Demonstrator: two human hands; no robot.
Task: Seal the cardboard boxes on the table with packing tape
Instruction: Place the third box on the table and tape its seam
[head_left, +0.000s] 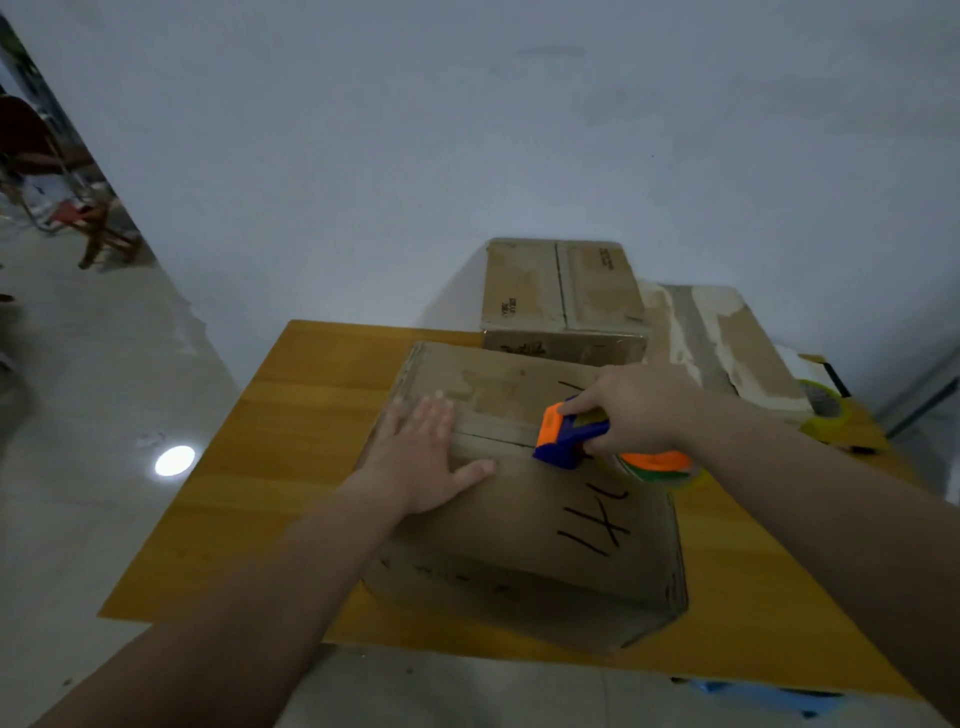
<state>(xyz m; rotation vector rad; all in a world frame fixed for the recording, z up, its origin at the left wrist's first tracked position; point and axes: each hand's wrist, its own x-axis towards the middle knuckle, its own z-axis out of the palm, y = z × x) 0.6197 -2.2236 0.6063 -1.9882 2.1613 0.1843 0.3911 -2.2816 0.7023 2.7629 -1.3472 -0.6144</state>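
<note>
A pale wall (467, 130) fills the upper view from nine o'clock round to three; grey floor tiles (78, 415) run down the nine o'clock side, with a round light reflection (174, 460) on them. A yellow wooden table (291, 415) takes up the centre and the four o'clock quarter; its far edge meets the wall.

The nearest cardboard box (519, 540) sits at the middle of the table, flaps closed, with black handwriting (597, 519) on the top toward four o'clock; a strip of tape (493, 434) lies along the centre seam from the box's nine o'clock edge to the dispenser. A second cardboard box (561, 291) stands at twelve o'clock, just behind the first and against the wall, its top seam showing as a dark line; a third cardboard box (727, 343), its top scuffed white, lies at two o'clock beside it.

The left hand (423, 457) rests flat on the nearest box at its nine o'clock edge, fingers spread and pressing on the start of the tape, gripping nothing. The right hand (636, 408) is curled around the handle of an orange and blue tape dispenser (569, 434), forefinger stretched along its top; the dispenser head touches the seam at the box's centre; its roll (657, 465) trails toward three o'clock. A spare tape roll (823, 410) in yellow sits at three o'clock on the table's edge.
</note>
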